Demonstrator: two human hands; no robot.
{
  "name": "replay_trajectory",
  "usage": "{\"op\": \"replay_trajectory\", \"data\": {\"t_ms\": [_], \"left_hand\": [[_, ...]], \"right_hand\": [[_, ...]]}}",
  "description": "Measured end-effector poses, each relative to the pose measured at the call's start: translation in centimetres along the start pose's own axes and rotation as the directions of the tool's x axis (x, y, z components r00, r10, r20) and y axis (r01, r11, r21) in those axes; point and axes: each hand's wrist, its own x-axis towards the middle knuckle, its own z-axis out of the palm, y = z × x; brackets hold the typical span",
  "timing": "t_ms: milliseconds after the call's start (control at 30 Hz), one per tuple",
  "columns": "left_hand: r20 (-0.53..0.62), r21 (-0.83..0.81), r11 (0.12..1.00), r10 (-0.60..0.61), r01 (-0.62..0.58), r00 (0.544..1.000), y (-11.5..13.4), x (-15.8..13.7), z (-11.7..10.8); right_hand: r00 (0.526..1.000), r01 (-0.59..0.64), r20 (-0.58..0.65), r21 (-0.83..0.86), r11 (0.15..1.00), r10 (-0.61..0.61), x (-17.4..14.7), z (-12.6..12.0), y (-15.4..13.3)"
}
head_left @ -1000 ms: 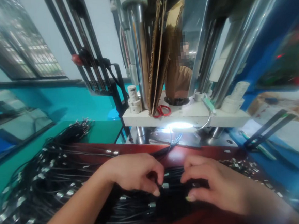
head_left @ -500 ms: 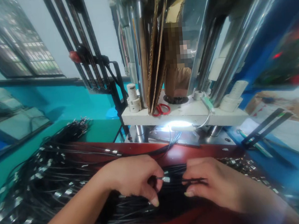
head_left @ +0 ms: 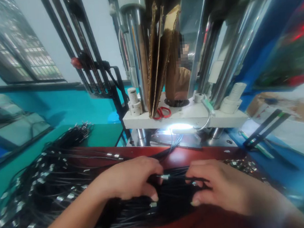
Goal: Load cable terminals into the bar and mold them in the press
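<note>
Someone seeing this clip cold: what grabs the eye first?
The two hands, left hand and right hand, meet low in the middle over a heap of black cables, pinching one with a metal connector between them. Behind stands a machine with a bright lamp and red scissors.

Cable [head_left: 177,177]: thin, black, fitted with a small silver metal connector [head_left: 165,177] at its visible end; held roughly level, stretched between the left hand [head_left: 132,178] and the right hand [head_left: 219,187], just above the bundle. Cable bundle [head_left: 148,208]: many like black cables with silver connectors, lying side by side on the red worktop [head_left: 181,157], beneath both hands.
</note>
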Motion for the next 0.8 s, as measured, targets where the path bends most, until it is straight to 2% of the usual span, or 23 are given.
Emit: {"op": "replay_trajectory", "data": {"t_ms": [67,200,400,633,733,800], "left_hand": [[0.025,-0.028,1.000,-0.012,0.013,1.000,-0.1,0.3,0.4],[0.052,-0.056,0.998,-0.021,0.023,0.998,-0.3,0.2,0.5],[-0.031,-0.054,0.997,0.060,-0.062,0.998,-0.6,-0.5,0.2],[-0.099,-0.128,0.991,0.021,-0.034,0.995,-0.2,-0.9,-0.7],[-0.099,-0.139,0.990,0.006,-0.020,0.995,-0.2,-0.9,-0.7],[-0.118,-0.143,0.989,0.009,-0.026,0.993,-0.3,-0.8,-0.5]], "right_hand": [[0.999,-0.028,0.038,0.032,0.999,0.026,0.1,0.2,0.0],[0.998,-0.040,0.040,0.047,0.998,0.038,0.3,0.0,-0.4],[1.000,0.008,0.007,0.013,1.000,-0.008,0.3,-0.3,-0.6],[0.997,0.047,-0.056,-0.035,0.998,-0.048,0.3,-0.4,-0.7],[0.996,0.058,-0.064,-0.071,0.996,-0.063,0.5,-0.6,-0.9],[0.990,0.076,-0.112,-0.088,0.993,-0.086,0.5,-0.6,-0.9]]}}
